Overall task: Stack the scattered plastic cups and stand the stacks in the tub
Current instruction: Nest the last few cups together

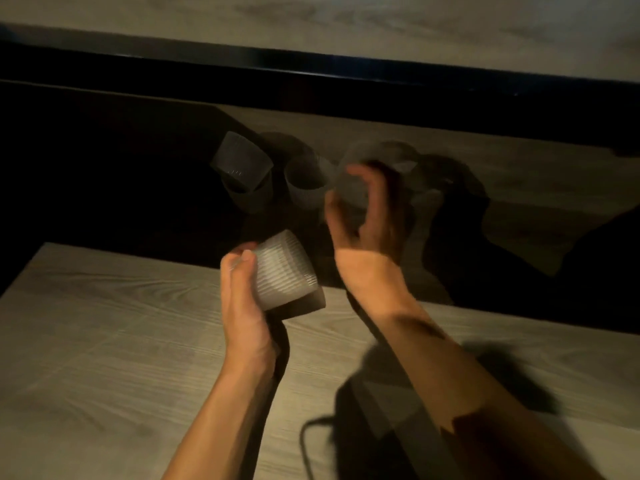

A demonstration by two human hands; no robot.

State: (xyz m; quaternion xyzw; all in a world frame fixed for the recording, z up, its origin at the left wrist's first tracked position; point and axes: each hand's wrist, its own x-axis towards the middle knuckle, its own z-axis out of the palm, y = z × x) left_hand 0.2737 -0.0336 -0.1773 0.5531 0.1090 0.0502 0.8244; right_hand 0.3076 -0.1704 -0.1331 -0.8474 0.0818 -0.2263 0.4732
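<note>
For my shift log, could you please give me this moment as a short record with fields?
left hand: grips ribbed translucent plastic cup, tilted
right hand: grips blurred translucent plastic cup
beyond hands: left shadowed plastic cup; middle shadowed plastic cup
surface: pale wood-grain table
tub: not discernible in the dark

Showing a pale wood-grain table (104,341), warmly lit up close and sinking into deep shadow farther back. Carrying a thin black cable (304,441) curling at the bottom edge, just beside a dark boxy object (381,427) too dim to identify. Ending at a black band (311,71) across the far side, with another pale wood-grain surface (346,22) beyond.
</note>
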